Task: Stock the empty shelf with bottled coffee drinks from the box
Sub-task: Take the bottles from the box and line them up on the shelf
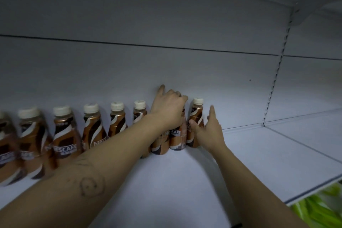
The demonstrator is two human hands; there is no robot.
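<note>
You're at the shelf (203, 181), back row.
Left grip (169, 109) clasps one bottle (176, 139) by its top; right grip (208, 131) splayed, thumb touching end bottle (196, 114).

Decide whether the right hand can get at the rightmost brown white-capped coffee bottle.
Probably yes: the right hand lies open right beside the rightmost brown white-capped coffee bottle, thumb at its side, nothing between.

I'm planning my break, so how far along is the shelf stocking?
Done: a row of bottles lines the back wall on the left. In hand: the left hand grips two bottles by their tops, and the right hand touches the end bottle. Left: the shelf holds no bottles to their right or along its front. The box is out of view.
</note>
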